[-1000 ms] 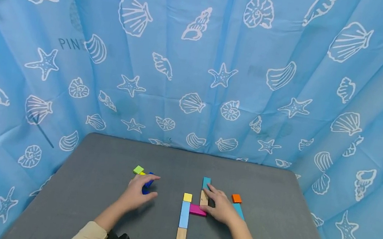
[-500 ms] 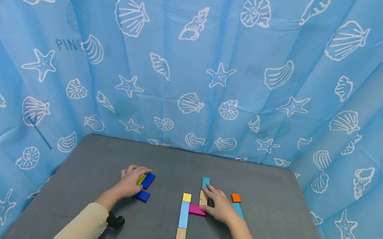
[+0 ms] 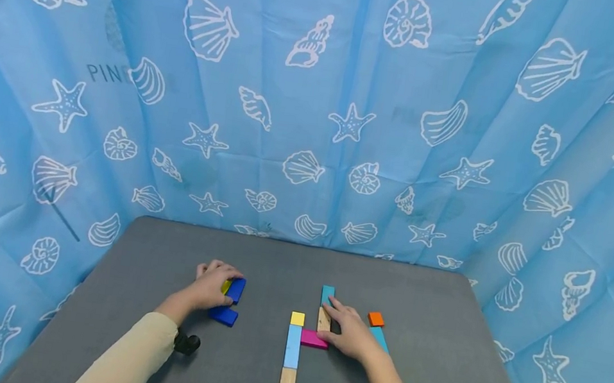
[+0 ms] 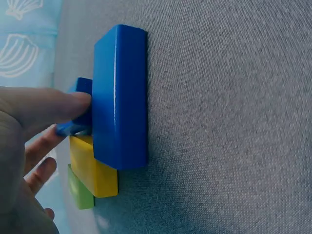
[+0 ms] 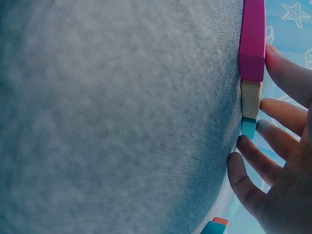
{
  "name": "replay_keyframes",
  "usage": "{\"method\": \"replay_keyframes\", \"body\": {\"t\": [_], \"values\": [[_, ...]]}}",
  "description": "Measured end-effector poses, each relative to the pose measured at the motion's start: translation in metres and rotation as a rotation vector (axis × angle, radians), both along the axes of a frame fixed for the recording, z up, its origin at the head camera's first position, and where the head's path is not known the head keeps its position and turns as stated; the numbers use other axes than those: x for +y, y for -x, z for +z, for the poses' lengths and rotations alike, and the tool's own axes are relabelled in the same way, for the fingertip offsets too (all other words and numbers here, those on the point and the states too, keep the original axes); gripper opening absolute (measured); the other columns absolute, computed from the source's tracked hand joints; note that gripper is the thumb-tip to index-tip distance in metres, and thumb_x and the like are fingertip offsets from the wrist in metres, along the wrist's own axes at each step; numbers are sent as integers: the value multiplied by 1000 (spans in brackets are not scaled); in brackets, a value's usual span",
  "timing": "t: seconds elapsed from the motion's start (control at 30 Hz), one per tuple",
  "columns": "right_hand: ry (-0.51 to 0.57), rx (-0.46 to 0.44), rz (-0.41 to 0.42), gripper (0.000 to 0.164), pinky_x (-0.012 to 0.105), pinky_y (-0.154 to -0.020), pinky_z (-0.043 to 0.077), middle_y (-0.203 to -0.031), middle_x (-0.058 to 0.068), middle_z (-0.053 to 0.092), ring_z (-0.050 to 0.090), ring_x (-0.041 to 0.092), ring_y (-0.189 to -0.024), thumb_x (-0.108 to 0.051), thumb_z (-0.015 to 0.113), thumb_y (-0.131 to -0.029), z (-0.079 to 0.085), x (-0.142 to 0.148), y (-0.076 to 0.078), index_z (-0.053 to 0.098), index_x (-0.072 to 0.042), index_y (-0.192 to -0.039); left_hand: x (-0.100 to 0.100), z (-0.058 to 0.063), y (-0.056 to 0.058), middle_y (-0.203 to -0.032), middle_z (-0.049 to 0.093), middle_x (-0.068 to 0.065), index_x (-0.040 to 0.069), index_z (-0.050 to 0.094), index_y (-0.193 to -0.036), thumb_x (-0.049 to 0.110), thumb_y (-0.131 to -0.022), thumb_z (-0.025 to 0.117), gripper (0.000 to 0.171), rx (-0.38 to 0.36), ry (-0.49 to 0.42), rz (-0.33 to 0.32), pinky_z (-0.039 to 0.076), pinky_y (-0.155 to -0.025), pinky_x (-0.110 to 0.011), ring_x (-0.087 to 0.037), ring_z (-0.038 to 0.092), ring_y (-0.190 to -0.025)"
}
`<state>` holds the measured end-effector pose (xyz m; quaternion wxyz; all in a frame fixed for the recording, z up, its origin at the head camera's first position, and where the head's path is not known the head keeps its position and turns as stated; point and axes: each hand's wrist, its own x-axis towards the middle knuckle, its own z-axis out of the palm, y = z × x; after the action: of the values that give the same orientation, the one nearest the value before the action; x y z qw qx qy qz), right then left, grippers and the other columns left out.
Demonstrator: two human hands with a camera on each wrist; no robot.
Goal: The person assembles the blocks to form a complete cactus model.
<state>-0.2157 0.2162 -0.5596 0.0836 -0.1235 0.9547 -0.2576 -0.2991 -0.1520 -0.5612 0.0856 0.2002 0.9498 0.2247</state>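
Blue far block (image 3: 236, 289), pointing lengthwise away, is being pinched by the nearer left hand (image 3: 209, 287); the short wooden block (image 5: 250, 99) is being touched by the unclenched right hand (image 3: 352, 333).

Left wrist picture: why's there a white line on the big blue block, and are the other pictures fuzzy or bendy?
Light seems to glint along an edge of the big blue block in the left wrist view; in the right wrist view, the grey tabletop looks mostly blurry and its edge bends; in the head view, its far edge looks nearly straight.
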Motion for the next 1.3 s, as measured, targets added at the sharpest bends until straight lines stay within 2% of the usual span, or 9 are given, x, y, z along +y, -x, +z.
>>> {"method": "replay_keyframes", "body": {"t": [0.17, 0.43, 0.67, 0.8, 0.97, 1.1, 1.3], "values": [[10, 6, 1, 73, 62, -109, 39, -162, 10, 38, 39, 39, -142, -42, 75, -89, -1, 1, -2, 50, -11, -150, 5, 0, -1, -141, 55, -12, 11, 60, -140, 26, -85, 81, 61, 15, -79, 4, 20, -109, -65, -37, 36, -136], [-3, 3, -14, 74, 62, -108, 40, -162, 9, 37, 38, 39, -143, -44, 75, -89, -3, 2, -2, 50, -11, -150, 20, 4, -8, -137, 58, -10, 15, 62, -132, 30, -83, 82, 55, 14, -241, -15, 25, -109, -65, -36, 39, -135], [-1, -3, -10, 73, 61, -109, 39, -163, 8, 36, 38, 38, -144, -45, 74, -90, -2, 2, -3, 49, -13, -151, 36, 5, -9, -141, 56, -9, 15, 59, -138, 32, -85, 81, 59, 18, -255, -28, 32, -108, -64, -36, 42, -136], [2, -9, -8, 73, 62, -109, 38, -163, 8, 36, 37, 38, -144, -44, 73, -91, -1, 1, -3, 48, -13, -151, 49, 3, -8, -143, 56, -11, 13, 57, -141, 33, -86, 80, 64, 16, -240, -30, 30, -110, -63, -36, 42, -137], [4, -7, -3, 73, 62, -109, 38, -163, 8, 35, 37, 39, -144, -44, 73, -91, -2, -1, -3, 48, -13, -151, 64, 1, -7, -140, 58, -8, 19, 61, -136, 39, -84, 80, 59, 23, -209, -36, 31, -110, -61, -33, 43, -135], [6, 0, 3, 73, 62, -109, 38, -163, 8, 36, 37, 39, -144, -43, 73, -91, -2, -1, -3, 48, -12, -151, 74, 1, -5, -142, 56, -9, 19, 61, -136, 38, -84, 80, 58, 7, -231, -33, 32, -110, -61, -34, 43, -134], [-4, -2, -10, 73, 62, -109, 38, -162, 8, 36, 38, 38, -144, -44, 73, -90, -2, 0, -2, 48, -13, -151, 93, -1, -4, -142, 54, -10, 17, 59, -139, 35, -87, 79, 59, -48, -294, -26, 43, -107, -56, -31, 51, -127]]}}
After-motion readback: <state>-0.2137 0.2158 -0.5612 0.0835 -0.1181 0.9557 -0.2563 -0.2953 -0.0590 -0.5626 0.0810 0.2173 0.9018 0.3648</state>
